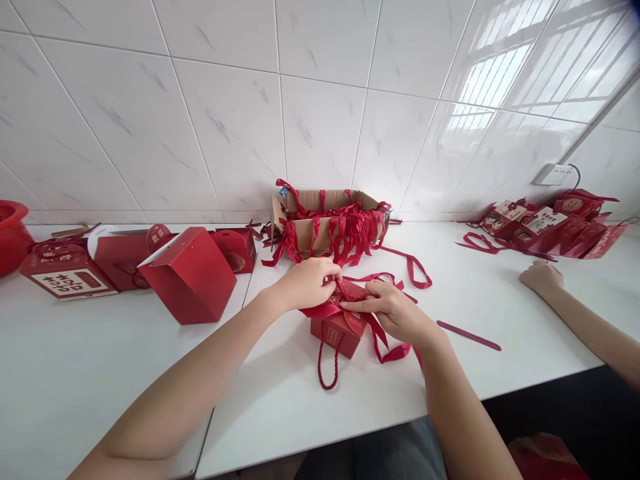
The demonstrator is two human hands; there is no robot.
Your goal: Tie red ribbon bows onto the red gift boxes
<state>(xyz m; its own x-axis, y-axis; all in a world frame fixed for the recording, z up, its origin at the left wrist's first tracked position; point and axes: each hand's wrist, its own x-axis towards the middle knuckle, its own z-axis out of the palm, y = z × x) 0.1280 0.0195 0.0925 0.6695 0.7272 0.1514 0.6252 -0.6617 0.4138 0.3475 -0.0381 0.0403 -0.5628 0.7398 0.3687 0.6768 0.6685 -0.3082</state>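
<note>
A small red gift box point(334, 338) stands on the white table in front of me, with a twisted cord handle point(327, 385) hanging down its near side. Red satin ribbon point(324, 311) lies across its top. The fingers of my left hand point(313, 283) pinch the ribbon above the lid. My right hand point(395, 312) has its index finger stretched onto the ribbon at the top of the box, while its other fingers are curled in around the ribbon. Loose ribbon tails point(399, 353) trail off the box to the right. The fingertips partly hide the knot area.
Behind the box, a cardboard carton point(304, 235) overflows with ribbons. Red gift boxes point(195, 277) stand at left near a red pot point(11, 237). A flat red strip point(469, 335) lies right. Another person's hand point(543, 277) rests near more decorated boxes point(545, 223).
</note>
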